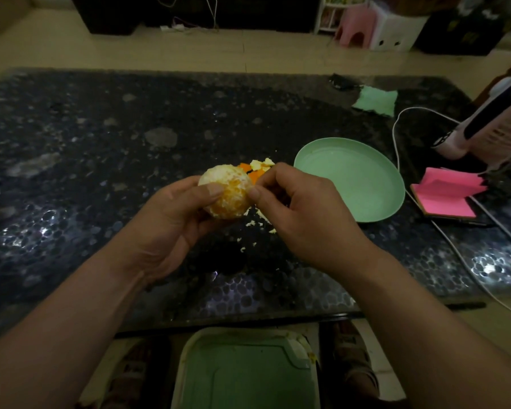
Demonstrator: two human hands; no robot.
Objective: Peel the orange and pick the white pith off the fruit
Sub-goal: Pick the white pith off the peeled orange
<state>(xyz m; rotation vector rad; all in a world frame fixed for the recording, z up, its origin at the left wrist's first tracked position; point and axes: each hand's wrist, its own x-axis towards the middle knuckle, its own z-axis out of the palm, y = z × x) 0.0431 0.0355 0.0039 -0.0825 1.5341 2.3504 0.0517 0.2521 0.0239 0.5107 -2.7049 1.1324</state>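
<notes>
Most of the orange (226,191) is bare of rind, patched with white pith (216,176), held above the dark bench (101,143) in the left hand's (171,214) curled grip. The right hand (301,208) pinches the white pith at its right side between thumb and forefinger. Peel scraps (260,168) lie below, beside a green plate (351,178).

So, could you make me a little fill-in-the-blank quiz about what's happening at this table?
1. The left hand holds a peeled ____.
2. The right hand pinches at its white ____.
3. The plate beside the hands is ____ in colour.
4. The sticky notes are ____.

Missing words: orange; pith; green; pink.
</notes>
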